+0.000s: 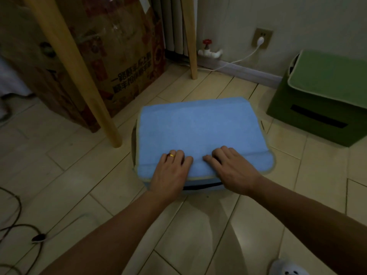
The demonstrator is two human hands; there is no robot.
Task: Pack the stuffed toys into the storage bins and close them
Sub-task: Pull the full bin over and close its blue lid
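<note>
Floor (59, 175): pale tiles, dim light | wall (297, 16): white, socket (261, 38) plugged | cardboard box (111, 56) behind wooden legs (79, 76) before me.

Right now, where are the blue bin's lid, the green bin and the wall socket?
blue bin's lid (198, 132): head view, middle of its top.
green bin (309, 120): head view, front wall.
wall socket (261, 38): head view, its faceplate.

The blue lid (198, 133) hides whatever the blue bin holds, both hands cover part of its near edge, a white object (288, 267) is cut off at the bottom edge, and the cardboard box's (119, 56) print is too blurred to read.
</note>
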